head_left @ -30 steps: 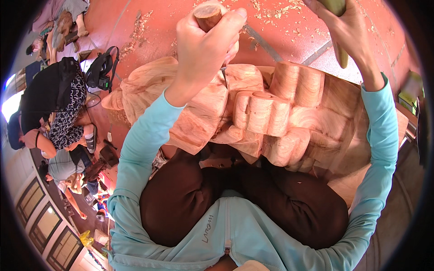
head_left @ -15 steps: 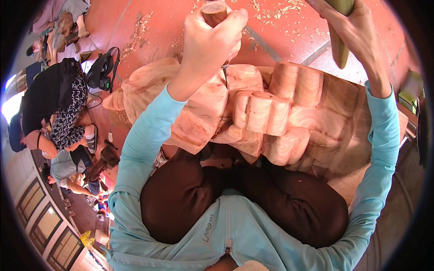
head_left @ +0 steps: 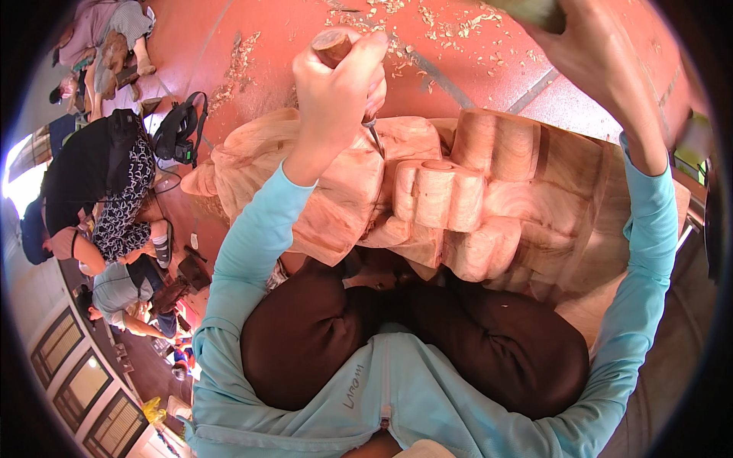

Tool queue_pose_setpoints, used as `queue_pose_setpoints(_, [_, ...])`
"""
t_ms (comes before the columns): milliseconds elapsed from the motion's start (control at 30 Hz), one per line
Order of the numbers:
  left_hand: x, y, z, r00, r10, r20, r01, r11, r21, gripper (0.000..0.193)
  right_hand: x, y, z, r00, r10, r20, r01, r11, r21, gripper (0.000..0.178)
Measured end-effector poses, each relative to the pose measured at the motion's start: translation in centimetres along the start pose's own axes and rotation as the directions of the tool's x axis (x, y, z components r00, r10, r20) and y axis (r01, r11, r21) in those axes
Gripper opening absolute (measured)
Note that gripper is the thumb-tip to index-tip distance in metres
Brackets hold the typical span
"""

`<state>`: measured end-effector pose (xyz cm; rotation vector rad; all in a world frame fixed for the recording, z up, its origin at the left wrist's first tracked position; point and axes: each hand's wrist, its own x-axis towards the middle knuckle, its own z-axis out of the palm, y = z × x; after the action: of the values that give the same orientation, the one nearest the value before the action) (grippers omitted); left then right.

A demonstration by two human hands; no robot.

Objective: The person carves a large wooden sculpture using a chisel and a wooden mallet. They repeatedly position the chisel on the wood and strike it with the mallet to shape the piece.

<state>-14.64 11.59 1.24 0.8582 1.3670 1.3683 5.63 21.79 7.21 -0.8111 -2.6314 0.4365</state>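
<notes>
My left hand (head_left: 333, 95) is closed around the wooden handle of a chisel (head_left: 333, 47). The chisel's thin metal blade slants down to a groove in a large carved block of pale wood (head_left: 500, 195), which lies across in front of my knees. Stepped, rounded shapes cover the block's middle. Up at the top right, my right hand (head_left: 599, 57) grips a greenish-brown wooden mallet (head_left: 538, 11), raised away from the chisel. The top edge of the view cuts off part of the mallet, and my right hand is slightly blurred.
Wood shavings (head_left: 450, 23) are scattered over the red tiled floor (head_left: 282, 57) beyond the block. At the left, a seated person in black (head_left: 84, 175) is near a black backpack (head_left: 179, 130). Other people sit farther off. My bent knees (head_left: 294, 336) are close against the block.
My left hand has shifted slightly left, and the chisel leans more, with its handle tilted left. My right hand has swung the mallet up and left, partly out of view.
</notes>
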Motion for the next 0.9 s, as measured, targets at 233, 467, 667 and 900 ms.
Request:
queue_pose_setpoints(233, [-0.1,-0.1,0.5,0.999,-0.008,-0.034,0.007,1.000,-0.007,0.027,-0.1,1.4,1.7,0.989,0.006,-0.147,0.021,0.983,0.183,0.049])
queue_pose_setpoints(467, [0.1,-0.5,0.3,0.999,0.012,0.035,-0.010,0.997,-0.076,0.025,-0.8,0.5,1.8,0.969,0.020,-0.247,0.002,0.996,0.088,0.052])
queue_pose_setpoints(667, [-0.3,-0.8,-0.6,0.996,0.090,-0.001,-0.090,0.991,-0.100,0.028,-0.4,-0.3,1.7,0.968,0.247,0.051,-0.250,0.966,0.067,0.048])
queue_pose_setpoints(900, [0.9,-1.2,-1.0,0.979,0.021,-0.201,-0.051,0.988,-0.145,0.030,-0.8,0.2,3.2,0.937,0.038,-0.346,0.030,0.982,0.188,0.050])
